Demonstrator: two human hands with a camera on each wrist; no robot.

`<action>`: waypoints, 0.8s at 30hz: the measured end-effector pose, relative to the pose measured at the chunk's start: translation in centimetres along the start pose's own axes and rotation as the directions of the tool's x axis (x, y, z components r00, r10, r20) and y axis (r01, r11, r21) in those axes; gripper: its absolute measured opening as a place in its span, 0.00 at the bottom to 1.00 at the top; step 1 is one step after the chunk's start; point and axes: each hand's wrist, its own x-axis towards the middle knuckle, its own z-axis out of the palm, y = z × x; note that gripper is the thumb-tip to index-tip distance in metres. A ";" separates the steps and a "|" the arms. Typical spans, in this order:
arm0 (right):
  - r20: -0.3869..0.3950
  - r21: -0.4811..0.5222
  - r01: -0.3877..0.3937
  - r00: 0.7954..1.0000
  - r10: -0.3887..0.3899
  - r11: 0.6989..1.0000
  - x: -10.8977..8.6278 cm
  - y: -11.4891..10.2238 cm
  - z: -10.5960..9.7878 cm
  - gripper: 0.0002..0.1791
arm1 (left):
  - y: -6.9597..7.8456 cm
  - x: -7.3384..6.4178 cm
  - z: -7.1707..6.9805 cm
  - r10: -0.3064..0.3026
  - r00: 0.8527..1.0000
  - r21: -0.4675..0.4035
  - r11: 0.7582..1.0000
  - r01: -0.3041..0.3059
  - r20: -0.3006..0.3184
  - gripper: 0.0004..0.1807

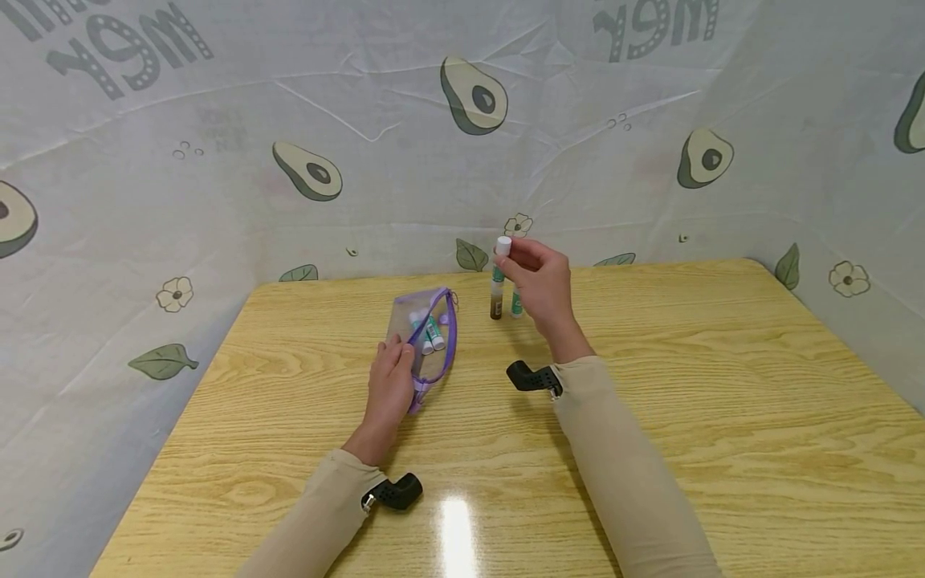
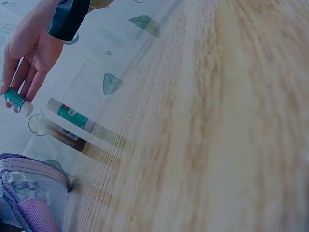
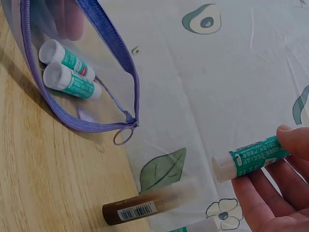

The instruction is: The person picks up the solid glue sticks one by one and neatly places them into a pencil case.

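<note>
My right hand (image 1: 540,281) pinches a green glue stick (image 3: 258,157) with white ends between thumb and fingers. It is above the table, near a brown tube (image 1: 496,307) that stands upright. A second green glue stick (image 2: 72,116) stands beside that tube, partly behind the right hand in the head view. My left hand (image 1: 392,381) grips the near left side of a see-through mesh pouch (image 1: 454,341) with purple edging. The pouch's zip is undone and its mouth gapes to the right. Two green glue sticks (image 3: 77,87) lie inside it.
All of this is on a wood-grain table (image 1: 325,417). Behind its far edge hangs a pale cloth (image 1: 390,160) printed with avocados, leaves and flowers. A black wrist mount (image 1: 533,377) is on the right sleeve, and another black mount (image 1: 399,491) on the left.
</note>
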 end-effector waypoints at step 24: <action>0.082 -0.101 0.036 0.996 -0.028 0.994 -1.1 0.4 3.0 0.18 | 0.1 -0.1 -0.1 -0.015 1.000 -0.018 1.000 0.016 0.005 0.27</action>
